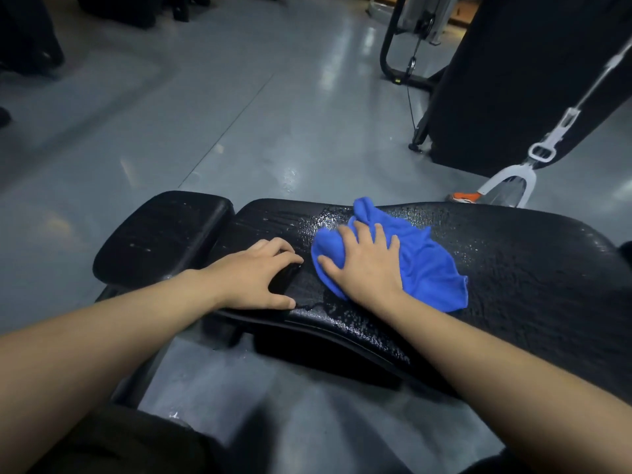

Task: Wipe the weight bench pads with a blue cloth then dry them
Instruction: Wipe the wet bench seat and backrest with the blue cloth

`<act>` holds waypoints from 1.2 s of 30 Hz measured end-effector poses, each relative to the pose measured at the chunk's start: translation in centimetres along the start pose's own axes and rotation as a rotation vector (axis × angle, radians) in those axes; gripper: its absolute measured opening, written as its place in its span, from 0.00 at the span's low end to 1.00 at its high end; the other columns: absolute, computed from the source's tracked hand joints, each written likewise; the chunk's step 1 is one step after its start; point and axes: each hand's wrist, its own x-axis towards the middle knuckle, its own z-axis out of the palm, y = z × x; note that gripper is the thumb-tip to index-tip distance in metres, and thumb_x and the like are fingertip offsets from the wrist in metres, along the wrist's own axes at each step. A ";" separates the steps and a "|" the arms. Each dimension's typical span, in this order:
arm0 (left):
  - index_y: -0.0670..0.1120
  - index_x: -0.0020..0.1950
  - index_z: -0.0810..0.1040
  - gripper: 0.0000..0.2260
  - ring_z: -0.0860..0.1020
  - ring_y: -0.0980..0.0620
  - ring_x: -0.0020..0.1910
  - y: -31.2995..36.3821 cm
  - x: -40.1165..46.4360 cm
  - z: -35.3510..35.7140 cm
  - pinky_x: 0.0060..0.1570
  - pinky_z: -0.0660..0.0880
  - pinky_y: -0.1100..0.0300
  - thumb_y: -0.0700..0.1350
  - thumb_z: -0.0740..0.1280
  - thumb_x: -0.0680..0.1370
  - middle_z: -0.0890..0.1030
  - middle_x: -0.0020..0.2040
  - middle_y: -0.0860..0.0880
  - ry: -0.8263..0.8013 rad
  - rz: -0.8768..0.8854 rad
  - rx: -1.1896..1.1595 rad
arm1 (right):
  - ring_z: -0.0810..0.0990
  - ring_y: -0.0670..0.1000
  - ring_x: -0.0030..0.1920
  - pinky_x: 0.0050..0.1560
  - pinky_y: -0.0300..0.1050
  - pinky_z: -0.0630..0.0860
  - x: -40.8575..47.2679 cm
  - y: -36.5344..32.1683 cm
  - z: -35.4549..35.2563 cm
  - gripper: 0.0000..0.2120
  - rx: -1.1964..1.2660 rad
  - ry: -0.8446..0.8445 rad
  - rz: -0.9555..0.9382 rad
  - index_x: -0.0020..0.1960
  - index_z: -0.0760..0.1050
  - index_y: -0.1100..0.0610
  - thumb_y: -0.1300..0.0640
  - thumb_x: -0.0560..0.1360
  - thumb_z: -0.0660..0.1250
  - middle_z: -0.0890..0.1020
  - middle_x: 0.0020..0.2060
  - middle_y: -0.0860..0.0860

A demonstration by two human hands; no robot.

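A black weight bench lies across the view. Its long back pad (496, 254) glistens with wet droplets, and the shorter seat pad (164, 230) sits to its left. A crumpled blue cloth (427, 265) lies on the long pad. My right hand (366, 265) presses flat on the cloth's left part, fingers spread. My left hand (256, 275) rests on the long pad's near-left edge beside the cloth, fingers curled onto the surface, holding nothing.
Glossy grey floor (239, 114) stretches beyond the bench. A large black padded machine (513, 80) with a white strap and handle (543, 148) stands at the back right. Behind it is a black metal frame with a cable (410, 73). An orange-and-white object (465, 197) lies on the floor.
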 end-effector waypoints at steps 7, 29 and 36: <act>0.58 0.76 0.61 0.35 0.61 0.59 0.69 -1.5 -0.4 0.1 0.63 0.71 0.53 0.65 0.69 0.72 0.60 0.70 0.62 -0.002 -0.003 -0.026 | 0.58 0.53 0.79 0.74 0.62 0.58 1.2 4.4 -1.7 0.37 0.120 -0.159 -0.488 0.73 0.65 0.38 0.23 0.68 0.54 0.66 0.75 0.41; 0.59 0.75 0.62 0.33 0.61 0.60 0.67 -4.4 -2.8 0.1 0.58 0.69 0.60 0.64 0.68 0.73 0.61 0.69 0.62 0.026 -0.099 -0.044 | 0.63 0.54 0.76 0.74 0.54 0.59 0.2 1.8 -1.1 0.34 0.177 -0.142 -0.756 0.73 0.70 0.43 0.28 0.72 0.61 0.70 0.73 0.44; 0.60 0.75 0.62 0.33 0.61 0.61 0.67 -4.8 -3.6 0.1 0.56 0.70 0.59 0.64 0.68 0.73 0.60 0.68 0.64 0.021 -0.116 -0.055 | 0.71 0.56 0.70 0.67 0.58 0.67 2.5 -0.1 0.1 0.33 0.095 0.029 -0.388 0.69 0.73 0.45 0.28 0.71 0.56 0.76 0.67 0.45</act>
